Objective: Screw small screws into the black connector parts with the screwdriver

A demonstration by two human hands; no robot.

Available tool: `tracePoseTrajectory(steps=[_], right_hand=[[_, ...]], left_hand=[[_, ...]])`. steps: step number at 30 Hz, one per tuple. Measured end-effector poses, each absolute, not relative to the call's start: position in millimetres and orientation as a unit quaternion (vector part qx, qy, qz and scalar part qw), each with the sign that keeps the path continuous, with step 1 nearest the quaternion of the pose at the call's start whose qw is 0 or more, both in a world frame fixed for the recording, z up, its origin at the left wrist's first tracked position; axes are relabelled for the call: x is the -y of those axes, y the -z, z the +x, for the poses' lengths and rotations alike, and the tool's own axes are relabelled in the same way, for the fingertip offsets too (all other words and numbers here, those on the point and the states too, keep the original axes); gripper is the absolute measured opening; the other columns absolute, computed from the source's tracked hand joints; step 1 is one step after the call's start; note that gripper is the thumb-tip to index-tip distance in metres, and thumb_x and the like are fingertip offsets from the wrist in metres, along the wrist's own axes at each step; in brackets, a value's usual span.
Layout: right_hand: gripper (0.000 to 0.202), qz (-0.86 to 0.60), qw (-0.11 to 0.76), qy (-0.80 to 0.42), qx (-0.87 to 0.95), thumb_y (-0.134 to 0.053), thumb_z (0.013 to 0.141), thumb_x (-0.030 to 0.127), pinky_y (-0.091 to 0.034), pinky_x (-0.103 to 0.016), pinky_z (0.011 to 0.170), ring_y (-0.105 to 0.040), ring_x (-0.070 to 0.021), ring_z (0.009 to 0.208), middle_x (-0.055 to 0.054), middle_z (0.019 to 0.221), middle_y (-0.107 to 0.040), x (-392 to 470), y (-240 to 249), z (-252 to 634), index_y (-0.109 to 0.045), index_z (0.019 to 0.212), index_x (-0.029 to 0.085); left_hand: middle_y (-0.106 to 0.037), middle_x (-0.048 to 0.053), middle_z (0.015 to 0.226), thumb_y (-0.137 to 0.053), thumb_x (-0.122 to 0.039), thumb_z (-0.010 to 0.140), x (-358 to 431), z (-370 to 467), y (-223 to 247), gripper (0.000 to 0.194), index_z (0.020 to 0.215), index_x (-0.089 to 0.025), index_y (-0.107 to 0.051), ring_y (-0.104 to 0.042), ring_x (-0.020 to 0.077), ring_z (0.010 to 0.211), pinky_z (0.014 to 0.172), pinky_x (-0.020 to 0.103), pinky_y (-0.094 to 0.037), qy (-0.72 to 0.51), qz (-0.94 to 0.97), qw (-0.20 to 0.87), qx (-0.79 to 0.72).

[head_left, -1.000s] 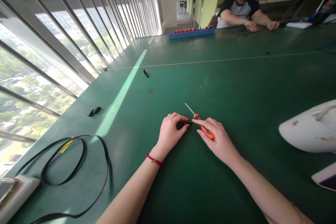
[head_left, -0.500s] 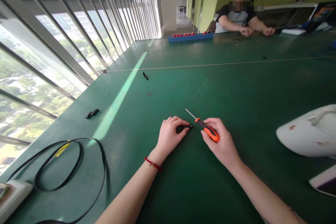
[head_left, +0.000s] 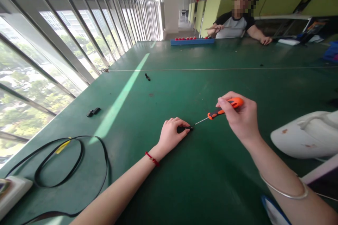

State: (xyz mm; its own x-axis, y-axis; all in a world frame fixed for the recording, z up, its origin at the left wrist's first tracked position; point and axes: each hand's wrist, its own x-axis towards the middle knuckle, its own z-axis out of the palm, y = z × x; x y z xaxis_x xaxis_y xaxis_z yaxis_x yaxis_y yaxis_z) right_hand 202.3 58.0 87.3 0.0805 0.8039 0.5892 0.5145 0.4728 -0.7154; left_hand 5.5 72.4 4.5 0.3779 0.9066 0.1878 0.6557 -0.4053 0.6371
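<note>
My left hand (head_left: pixel 173 132) is closed on a small black part (head_left: pixel 188 127) and keeps it down on the green tabletop (head_left: pixel 158 105). Only the right end of that part shows past my fingers; its exact kind I cannot make out. An orange and black screwdriver (head_left: pixel 218 112) is gripped by its handle in my right hand (head_left: pixel 239 119). Its thin shaft slants down to the left. The tip ends close beside the exposed end of the black part; whether they touch is unclear.
Small black pieces (head_left: pixel 93 112) lie at left, with another black piece (head_left: pixel 147 77) farther back. A black cable (head_left: pixel 105 158) loops at lower left near a white power strip (head_left: pixel 18 193). A white object (head_left: pixel 298 135) stands at right. Across the table sits a person (head_left: pixel 235 24) behind a blue tray (head_left: pixel 192 42).
My right hand has risen to the right and turned the screwdriver, so its tip now points down-left toward the black part. My left hand stays put. The person opposite has raised a thin stick.
</note>
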Motion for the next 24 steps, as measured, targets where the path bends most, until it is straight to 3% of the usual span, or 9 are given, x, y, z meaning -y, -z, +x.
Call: tracePoseTrajectory(steps=[11,19,24], right_hand=[[0.023,-0.465,0.489,-0.108,0.73,-0.055,0.082,0.028,-0.033,-0.024,0.05,-0.039,-0.0091,0.049,0.004,0.052,-0.044,-85.5,-97.8,197.6,-0.048,0.061,0.02],[0.02,-0.474,0.484,-0.092,0.729,-0.056,0.081,0.027,-0.036,-0.024,0.052,-0.043,-0.0096,0.05,0.003,0.055,-0.049,-80.4,-86.3,202.0,-0.05,0.063,0.021],[0.019,-0.488,0.477,-0.09,0.726,-0.057,0.079,0.027,-0.036,-0.024,0.052,-0.043,-0.0099,0.051,0.003,0.056,-0.05,-81.2,-83.1,202.6,-0.05,0.063,0.021]], left_hand=[[-0.064,0.0,0.085,-0.061,-0.026,0.078,-102.4,5.5,-3.2,0.013,0.089,-0.022,-0.068,-0.057,0.014,0.077,0.074,0.027,-0.042,-0.237,0.842,0.25,-0.415],[-0.065,0.0,0.087,-0.064,-0.027,0.076,-99.6,5.6,-1.7,0.026,0.101,-0.022,-0.065,-0.059,0.0151,0.082,0.078,0.029,-0.042,-0.251,0.838,0.268,-0.404],[-0.065,0.0,0.085,-0.059,-0.022,0.078,-99.8,7.4,-4.4,0.015,0.09,-0.02,-0.067,-0.057,0.0142,0.077,0.075,0.027,-0.044,-0.251,0.831,0.278,-0.411]])
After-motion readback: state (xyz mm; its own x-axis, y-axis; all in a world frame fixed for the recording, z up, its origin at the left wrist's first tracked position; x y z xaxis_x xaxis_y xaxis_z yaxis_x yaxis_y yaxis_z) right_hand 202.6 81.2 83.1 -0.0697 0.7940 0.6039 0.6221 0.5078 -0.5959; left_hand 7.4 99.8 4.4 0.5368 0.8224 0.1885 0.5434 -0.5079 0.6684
